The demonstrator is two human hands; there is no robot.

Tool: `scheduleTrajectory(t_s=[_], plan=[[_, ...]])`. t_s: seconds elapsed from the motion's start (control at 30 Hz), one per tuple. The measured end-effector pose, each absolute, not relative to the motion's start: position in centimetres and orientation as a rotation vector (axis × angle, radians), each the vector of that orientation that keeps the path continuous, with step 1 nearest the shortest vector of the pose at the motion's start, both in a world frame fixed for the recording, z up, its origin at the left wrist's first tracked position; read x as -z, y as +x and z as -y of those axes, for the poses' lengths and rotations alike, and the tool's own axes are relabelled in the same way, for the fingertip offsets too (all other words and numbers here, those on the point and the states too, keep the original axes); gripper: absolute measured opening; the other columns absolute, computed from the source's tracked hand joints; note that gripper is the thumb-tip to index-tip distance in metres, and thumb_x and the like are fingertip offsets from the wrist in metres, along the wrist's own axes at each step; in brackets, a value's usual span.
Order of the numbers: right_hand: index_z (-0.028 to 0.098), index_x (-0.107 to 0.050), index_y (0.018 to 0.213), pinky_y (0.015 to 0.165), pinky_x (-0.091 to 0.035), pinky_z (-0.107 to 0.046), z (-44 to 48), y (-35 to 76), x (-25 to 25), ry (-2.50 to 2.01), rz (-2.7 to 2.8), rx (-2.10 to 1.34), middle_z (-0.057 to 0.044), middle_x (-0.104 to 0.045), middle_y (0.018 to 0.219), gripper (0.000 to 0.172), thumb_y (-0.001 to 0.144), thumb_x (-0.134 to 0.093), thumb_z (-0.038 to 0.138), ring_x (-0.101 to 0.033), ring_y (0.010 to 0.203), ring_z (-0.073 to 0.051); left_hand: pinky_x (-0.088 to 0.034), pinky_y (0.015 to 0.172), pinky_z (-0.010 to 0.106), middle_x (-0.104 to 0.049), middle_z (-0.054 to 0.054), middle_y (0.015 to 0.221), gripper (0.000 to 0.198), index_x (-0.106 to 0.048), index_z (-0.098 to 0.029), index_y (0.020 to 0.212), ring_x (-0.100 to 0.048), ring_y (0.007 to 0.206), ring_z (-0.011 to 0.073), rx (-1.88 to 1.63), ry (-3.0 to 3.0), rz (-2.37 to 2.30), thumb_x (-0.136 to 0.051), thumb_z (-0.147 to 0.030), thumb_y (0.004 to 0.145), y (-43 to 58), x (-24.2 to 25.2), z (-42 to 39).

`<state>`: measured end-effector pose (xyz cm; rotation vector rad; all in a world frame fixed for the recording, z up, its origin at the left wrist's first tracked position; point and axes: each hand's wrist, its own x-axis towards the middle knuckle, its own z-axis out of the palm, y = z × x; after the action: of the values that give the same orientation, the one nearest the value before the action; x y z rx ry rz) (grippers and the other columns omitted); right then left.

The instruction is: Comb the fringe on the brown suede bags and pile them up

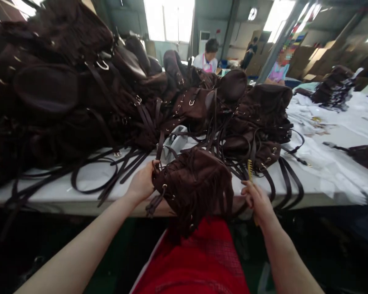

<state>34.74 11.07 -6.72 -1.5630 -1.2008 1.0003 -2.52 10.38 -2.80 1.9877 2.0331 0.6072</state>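
Observation:
A dark brown suede bag with long fringe [194,183] lies at the near edge of the white table [325,171], its fringe hanging over the edge. My left hand [143,181] grips the bag's left top corner, fingers closed on it. My right hand [255,200] sits at the bag's right side, closed round a yellow comb [250,170] whose teeth point up. Loose brown straps [104,171] trail across the table around the bag.
A big heap of the same brown bags [79,90] fills the table's left and middle. A smaller pile [334,87] stands far right on white sheets. People work at the back. Red cloth [199,261] covers my lap.

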Motion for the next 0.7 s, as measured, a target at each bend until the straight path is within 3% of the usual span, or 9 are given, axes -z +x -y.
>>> scheduleTrajectory(t_s=[0.1, 0.23, 0.43, 0.53, 0.7], plan=[[0.013, -0.060, 0.101, 0.041, -0.027, -0.022, -10.4, 34.5, 3.6, -1.570, 1.411, -0.846, 0.001, -0.054, 0.062, 0.059, 0.086, -0.037, 0.066, -0.038, 0.043, -0.008, -0.044, 0.065, 0.027, -0.067, 0.004, 0.083, 0.051, -0.042, -0.014, 0.120, -0.064, 0.077, 0.0210, -0.811, 1.833, -1.993, -0.057, -0.022, 0.073, -2.9, 4.3, -10.3], [0.017, -0.061, 0.087, 0.056, -0.036, -0.023, -9.2, 31.9, 0.2, -1.406, 1.966, -0.285, 0.000, -0.059, 0.067, 0.039, 0.085, -0.054, 0.055, -0.051, 0.059, -0.013, -0.042, 0.064, 0.027, -0.064, 0.000, 0.076, 0.067, -0.037, -0.013, 0.128, -0.061, 0.072, 0.0200, -0.931, 1.811, -1.877, -0.063, -0.024, 0.066, -2.8, 5.0, -11.4], [0.019, -0.060, 0.078, 0.057, -0.025, -0.028, -10.6, 29.5, 0.8, -1.138, 2.676, 0.518, -0.003, -0.062, 0.073, 0.028, 0.095, -0.043, 0.034, -0.054, 0.068, -0.014, -0.039, 0.057, 0.024, -0.056, -0.004, 0.061, 0.050, -0.054, -0.012, 0.111, -0.055, 0.061, 0.0150, -0.941, 1.730, -1.746, -0.061, -0.025, 0.063, -2.5, 7.6, -14.6], [0.018, -0.060, 0.078, 0.054, -0.020, -0.030, -10.6, 30.8, 2.6, -1.192, 2.900, 0.475, -0.004, -0.063, 0.071, 0.034, 0.094, -0.042, 0.042, -0.054, 0.064, -0.014, -0.035, 0.051, 0.022, -0.051, -0.005, 0.057, 0.043, -0.058, -0.012, 0.106, -0.050, 0.055, 0.0130, -0.969, 1.645, -1.753, -0.057, -0.026, 0.065, -2.3, 9.1, -15.5], [0.019, -0.060, 0.071, 0.053, -0.019, -0.029, -5.9, 34.1, 5.2, -0.956, 3.344, -0.050, -0.003, -0.065, 0.067, 0.051, 0.089, -0.040, 0.062, -0.055, 0.059, -0.014, -0.030, 0.051, 0.023, -0.052, -0.005, 0.058, 0.036, -0.062, -0.016, 0.101, -0.048, 0.055, 0.0127, -1.033, 1.579, -1.768, -0.056, -0.025, 0.066, -2.3, 10.4, -16.1]])
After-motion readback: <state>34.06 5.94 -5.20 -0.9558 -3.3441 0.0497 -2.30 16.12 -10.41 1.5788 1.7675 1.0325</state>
